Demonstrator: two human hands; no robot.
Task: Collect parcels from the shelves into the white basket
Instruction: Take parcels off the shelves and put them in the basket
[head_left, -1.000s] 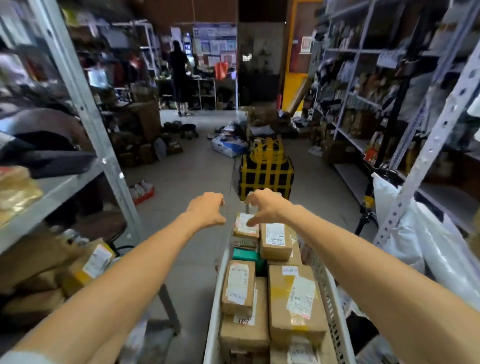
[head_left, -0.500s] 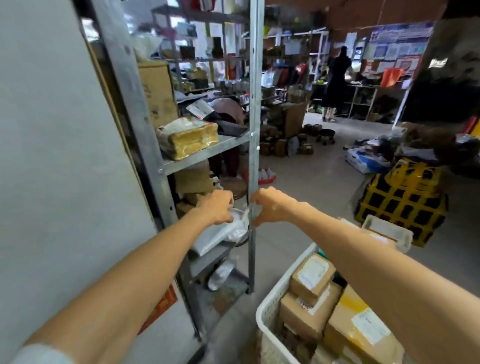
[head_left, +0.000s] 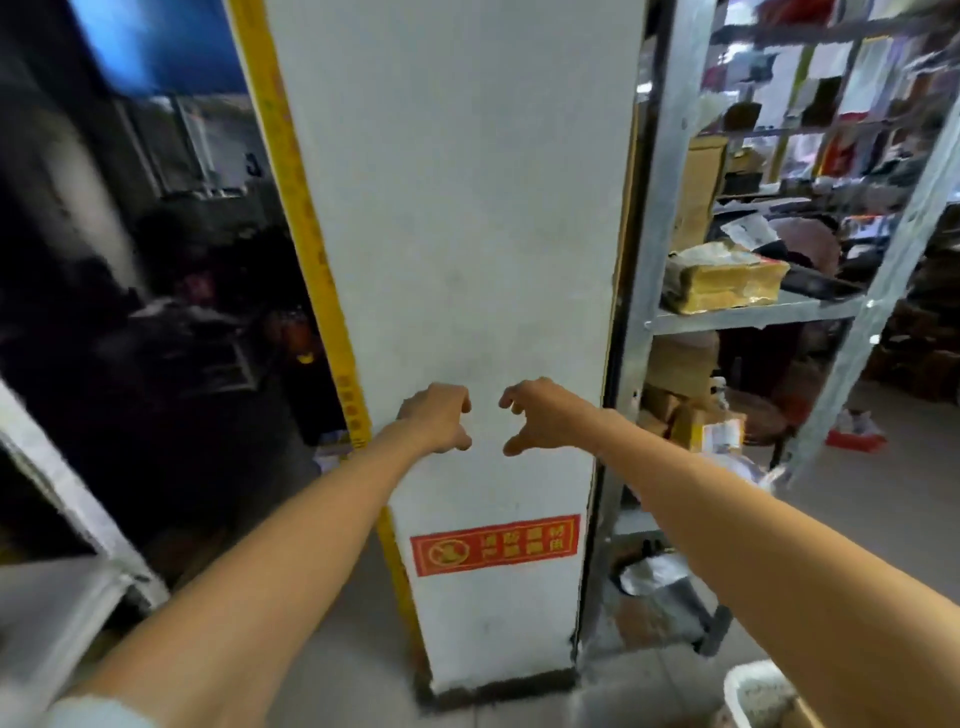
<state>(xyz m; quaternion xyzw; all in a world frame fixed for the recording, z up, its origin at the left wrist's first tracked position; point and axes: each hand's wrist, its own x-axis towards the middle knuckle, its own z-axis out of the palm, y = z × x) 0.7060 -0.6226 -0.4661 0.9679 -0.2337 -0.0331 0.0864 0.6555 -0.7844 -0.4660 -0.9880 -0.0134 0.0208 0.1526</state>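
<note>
Left hand (head_left: 439, 415): fingers half-curled, nothing in it. Right hand (head_left: 540, 415): same claw shape, thumb out, nothing in it. Held close together but apart, both stretched forward at arm's length, in front of a white pillar (head_left: 467, 234).

Changed vs. half a second back: view swung left. Then, hands sat at the steel shelf upright with a white poly bag right by the fingers; now pointed at bare pillar, shelf unit (head_left: 753, 317) pushed off to the right. Nothing came away with the hands. A second back, hands hovered over the loaded basket in the aisle. Read: mid-turn, between picks, no parcel gained this pass. Likely scanning for the next shelf; dark, blurred bay on the left too unclear to call.

White basket (head_left: 753, 691): only a corner showing, bottom right, near the right forearm. Contents out of shot now except a sliver of cardboard.

Counts, what's legible:
- hands: 2, both unloaded
- basket: 1, partial
- taped tan parcel (head_left: 727, 278) on the mid shelf: 1
- cardboard boxes (head_left: 696, 415) on the shelf below: at least 2, heap blurred
- white poly bag (head_left: 660, 577) at the bottom level: 1
- red warning sticker (head_left: 493, 543) on pillar: 1
- yellow edge strip (head_left: 306, 234) on pillar's left corner: 1

Upper shelves further right: too smeared to count.
</note>
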